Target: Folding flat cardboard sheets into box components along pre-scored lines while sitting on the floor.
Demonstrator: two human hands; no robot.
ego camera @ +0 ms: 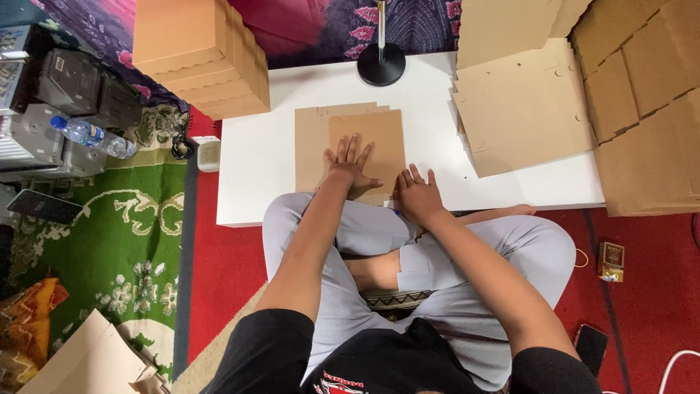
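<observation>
Nearest me: crossed legs in grey trousers [510, 252], seated at the low white worktop [255, 153]. Right hand [417, 195] rests at the worktop's near edge, fingers loosely spread, gripping nothing, just touching the near corner of the folded cardboard blank [364, 138]. Left hand [350, 166] lies flat on that blank, fingers splayed wide, pressing down. The blank sits centre-front on the worktop. Further right, a stack of flat die-cut cardboard sheets [521, 109]. Far edge: round black stand base [380, 64]; far left, a stack of cardboard boxes [200, 55].

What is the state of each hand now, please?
Left hand: open, flat on the folded cardboard box blank.
Right hand: open, resting at the blank's near edge.
</observation>
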